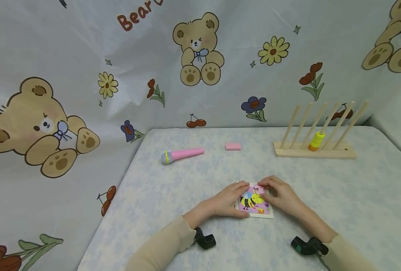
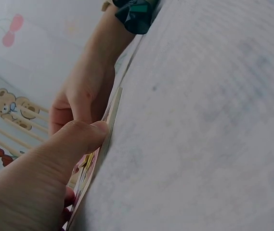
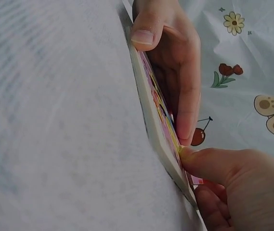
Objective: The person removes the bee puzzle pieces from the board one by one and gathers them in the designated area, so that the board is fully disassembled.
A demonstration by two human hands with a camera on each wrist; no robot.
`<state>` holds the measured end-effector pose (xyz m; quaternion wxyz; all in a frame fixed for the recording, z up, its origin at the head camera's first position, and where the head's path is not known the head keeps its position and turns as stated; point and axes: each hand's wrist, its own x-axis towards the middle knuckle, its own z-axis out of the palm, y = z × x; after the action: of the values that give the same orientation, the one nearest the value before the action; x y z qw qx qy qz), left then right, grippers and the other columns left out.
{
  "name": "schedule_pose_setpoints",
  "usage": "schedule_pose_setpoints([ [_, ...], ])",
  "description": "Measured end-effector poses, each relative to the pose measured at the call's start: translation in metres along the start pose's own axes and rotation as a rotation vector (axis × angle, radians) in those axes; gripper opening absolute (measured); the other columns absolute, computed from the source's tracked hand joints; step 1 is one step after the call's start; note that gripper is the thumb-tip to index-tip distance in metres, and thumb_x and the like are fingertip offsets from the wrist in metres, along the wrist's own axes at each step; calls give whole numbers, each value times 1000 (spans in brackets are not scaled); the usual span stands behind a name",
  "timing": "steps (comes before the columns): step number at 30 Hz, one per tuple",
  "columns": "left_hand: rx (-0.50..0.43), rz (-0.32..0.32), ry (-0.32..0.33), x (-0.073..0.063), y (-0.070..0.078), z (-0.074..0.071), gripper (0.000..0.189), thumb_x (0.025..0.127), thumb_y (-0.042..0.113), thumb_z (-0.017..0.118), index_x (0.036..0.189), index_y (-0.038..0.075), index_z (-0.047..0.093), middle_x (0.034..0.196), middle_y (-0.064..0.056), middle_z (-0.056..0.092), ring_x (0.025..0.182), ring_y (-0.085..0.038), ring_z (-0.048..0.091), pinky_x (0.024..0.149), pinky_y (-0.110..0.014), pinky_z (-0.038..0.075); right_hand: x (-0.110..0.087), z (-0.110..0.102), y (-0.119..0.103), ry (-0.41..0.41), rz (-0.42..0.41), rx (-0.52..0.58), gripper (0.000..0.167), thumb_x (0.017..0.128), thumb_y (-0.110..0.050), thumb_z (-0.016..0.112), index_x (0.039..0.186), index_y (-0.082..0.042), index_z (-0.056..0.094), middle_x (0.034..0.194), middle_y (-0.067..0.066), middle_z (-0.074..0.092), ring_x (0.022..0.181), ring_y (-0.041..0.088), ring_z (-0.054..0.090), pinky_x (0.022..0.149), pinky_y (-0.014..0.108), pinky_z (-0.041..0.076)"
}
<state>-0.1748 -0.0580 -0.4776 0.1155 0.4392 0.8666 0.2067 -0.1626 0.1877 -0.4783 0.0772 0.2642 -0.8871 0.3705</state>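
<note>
A small jigsaw puzzle (image 1: 249, 205) with a yellow bee on pink lies flat on the table in a white-edged tray (image 1: 261, 215). My left hand (image 1: 228, 200) grips the tray's left side, thumb at the near edge and fingers at the far edge. At the upper right corner, my right hand (image 1: 281, 194) pinches a puzzle piece (image 3: 197, 181) between thumb and fingers; a pink bit of it shows past the tray's edge in the right wrist view. The fingers hide much of that piece, so how it sits in the tray is unclear.
A pink toy microphone (image 1: 186, 153) and a pink block (image 1: 233, 146) lie beyond the hands. At the back right stands a wooden peg rack (image 1: 315, 153) with yellow and orange beads (image 1: 317, 140) on one peg. A bear-print cloth (image 1: 220, 105) hangs behind the table.
</note>
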Motion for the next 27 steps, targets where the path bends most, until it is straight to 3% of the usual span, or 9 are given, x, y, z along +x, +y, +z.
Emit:
schedule_pose_setpoints([
  [9,28,12,10,0,0,3,92,84,51,65,149,3,23,155,-5,19,140,-16,13,111,-27,11,-2,1,0,24,-71,8,36,76,-2,77,110,-2,65,107,5,61,89,17,61,80,26,50],
  [17,38,13,10,2,-3,1,93,83,52,65,149,3,22,154,-6,19,140,-15,12,111,-26,10,0,-5,-2,-16,-106,23,38,77,1,75,114,1,66,112,9,60,95,20,60,80,20,48],
  [27,42,7,0,4,-3,1,94,83,51,66,150,3,21,154,-7,19,140,-12,10,111,-23,5,2,-10,3,5,-149,-11,34,77,4,74,111,0,69,108,7,62,96,20,59,80,12,44],
])
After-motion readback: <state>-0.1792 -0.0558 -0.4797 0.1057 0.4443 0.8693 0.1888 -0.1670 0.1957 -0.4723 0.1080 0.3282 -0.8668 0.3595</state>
